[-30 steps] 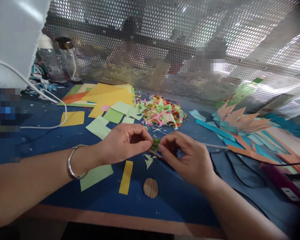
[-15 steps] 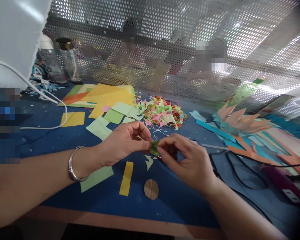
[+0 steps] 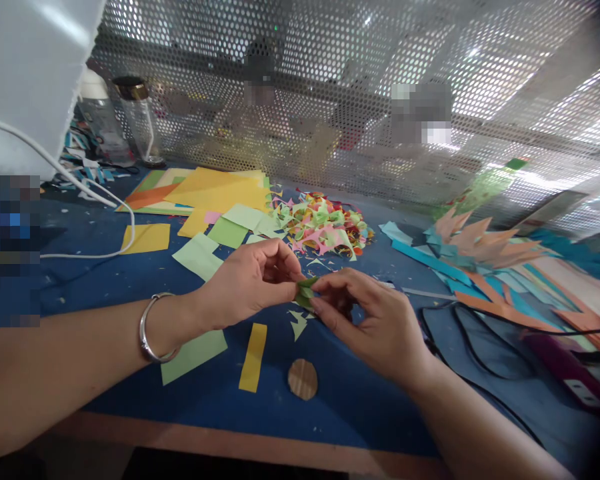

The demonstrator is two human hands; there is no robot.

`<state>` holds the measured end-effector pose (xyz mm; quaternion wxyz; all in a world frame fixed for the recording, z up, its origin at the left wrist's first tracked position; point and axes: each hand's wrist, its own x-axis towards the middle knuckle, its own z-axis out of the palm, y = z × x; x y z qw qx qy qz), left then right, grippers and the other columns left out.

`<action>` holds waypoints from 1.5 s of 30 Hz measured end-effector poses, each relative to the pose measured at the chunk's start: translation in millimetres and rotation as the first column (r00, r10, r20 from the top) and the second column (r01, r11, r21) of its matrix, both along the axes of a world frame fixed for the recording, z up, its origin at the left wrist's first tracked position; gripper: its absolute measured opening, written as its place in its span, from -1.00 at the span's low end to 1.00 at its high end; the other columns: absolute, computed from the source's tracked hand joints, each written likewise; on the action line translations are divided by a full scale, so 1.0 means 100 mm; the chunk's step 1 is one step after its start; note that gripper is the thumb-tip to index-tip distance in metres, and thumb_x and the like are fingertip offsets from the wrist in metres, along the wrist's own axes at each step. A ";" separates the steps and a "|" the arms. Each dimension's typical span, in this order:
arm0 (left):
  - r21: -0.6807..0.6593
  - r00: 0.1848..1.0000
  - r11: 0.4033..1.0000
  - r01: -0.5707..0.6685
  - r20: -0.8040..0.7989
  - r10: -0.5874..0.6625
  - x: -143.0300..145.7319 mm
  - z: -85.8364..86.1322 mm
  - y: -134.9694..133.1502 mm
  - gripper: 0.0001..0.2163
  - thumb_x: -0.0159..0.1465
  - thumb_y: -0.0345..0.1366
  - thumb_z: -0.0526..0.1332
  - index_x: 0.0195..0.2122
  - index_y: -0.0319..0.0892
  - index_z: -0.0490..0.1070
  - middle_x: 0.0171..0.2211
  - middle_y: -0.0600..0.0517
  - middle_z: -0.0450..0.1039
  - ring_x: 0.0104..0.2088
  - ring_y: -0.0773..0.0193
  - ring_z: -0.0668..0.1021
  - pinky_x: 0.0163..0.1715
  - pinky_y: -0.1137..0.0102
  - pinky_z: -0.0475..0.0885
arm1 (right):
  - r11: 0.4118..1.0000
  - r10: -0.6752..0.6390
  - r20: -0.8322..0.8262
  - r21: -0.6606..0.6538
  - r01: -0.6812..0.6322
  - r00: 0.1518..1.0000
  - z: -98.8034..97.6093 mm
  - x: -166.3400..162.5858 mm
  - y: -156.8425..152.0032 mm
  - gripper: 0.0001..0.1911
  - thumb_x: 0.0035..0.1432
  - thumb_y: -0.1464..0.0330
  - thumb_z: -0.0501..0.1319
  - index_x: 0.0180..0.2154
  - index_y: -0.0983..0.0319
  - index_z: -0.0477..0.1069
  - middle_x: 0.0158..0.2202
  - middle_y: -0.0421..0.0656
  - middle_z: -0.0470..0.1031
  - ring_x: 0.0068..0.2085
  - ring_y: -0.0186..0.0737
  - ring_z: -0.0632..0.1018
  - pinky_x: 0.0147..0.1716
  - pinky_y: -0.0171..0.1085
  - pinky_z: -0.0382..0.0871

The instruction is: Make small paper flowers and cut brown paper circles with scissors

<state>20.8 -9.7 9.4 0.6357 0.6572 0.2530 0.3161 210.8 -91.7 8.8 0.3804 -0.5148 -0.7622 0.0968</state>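
Note:
My left hand (image 3: 250, 283) and my right hand (image 3: 375, 320) meet above the blue mat (image 3: 130, 280). Both pinch a small folded green paper piece (image 3: 306, 291) between thumb and fingers. A silver bangle (image 3: 150, 330) circles my left wrist. Under the hands lie a yellow paper strip (image 3: 253, 357), a light green paper piece (image 3: 193, 352) and a small round cardboard disc (image 3: 303, 379). Tiny green snippets (image 3: 297, 321) lie just below the pinch.
A pile of cut coloured paper shapes (image 3: 325, 230) sits behind the hands, with yellow and orange sheets (image 3: 215, 190) to its left. Teal and orange paper strips (image 3: 480, 253) spread at right. Black cables (image 3: 480, 333) and a white cable (image 3: 80, 193) cross the mat. A perforated metal screen (image 3: 330, 87) backs the bench.
Both hands have shifted slightly upward with the green piece, and the fingers have turned and re-pinched it. Everything else on the mat lies as before.

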 end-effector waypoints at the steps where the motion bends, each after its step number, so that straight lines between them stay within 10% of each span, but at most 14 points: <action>1: 0.026 1.000 1.000 -0.002 -0.005 0.002 0.00 0.00 0.00 -0.82 0.11 -0.41 0.36 -0.32 -0.21 0.36 -0.41 0.11 0.44 -0.38 0.40 0.49 -0.34 0.44 0.38 | 1.000 -0.007 -0.003 -0.006 0.007 1.000 0.01 0.00 0.00 -0.95 0.24 0.37 0.23 -0.25 0.19 0.46 -0.42 -0.21 0.48 -0.48 -0.36 0.47 -0.52 -0.35 0.36; 31: -0.238 0.998 0.969 -0.069 -0.011 0.068 0.04 0.03 -0.05 -0.81 0.03 -0.44 0.35 -0.45 -0.21 0.31 -0.49 0.15 0.40 -0.49 0.45 0.45 -0.40 0.45 0.38 | 0.995 -0.098 0.025 -0.025 0.099 0.995 0.01 -0.01 0.02 -0.89 0.28 0.33 0.20 -0.29 0.21 0.43 -0.50 -0.26 0.45 -0.51 -0.38 0.45 -0.48 -0.37 0.33; 45: -0.106 0.998 0.994 -0.040 0.049 0.045 0.04 -0.01 -0.09 -0.81 0.13 -0.37 0.37 -0.37 -0.20 0.32 -0.41 0.12 0.39 -0.42 0.44 0.42 -0.37 0.45 0.35 | 0.992 -0.084 0.089 0.097 0.075 0.992 0.03 -0.01 0.01 -0.87 0.30 0.40 0.18 -0.33 0.23 0.43 -0.53 -0.29 0.44 -0.54 -0.43 0.43 -0.50 -0.40 0.28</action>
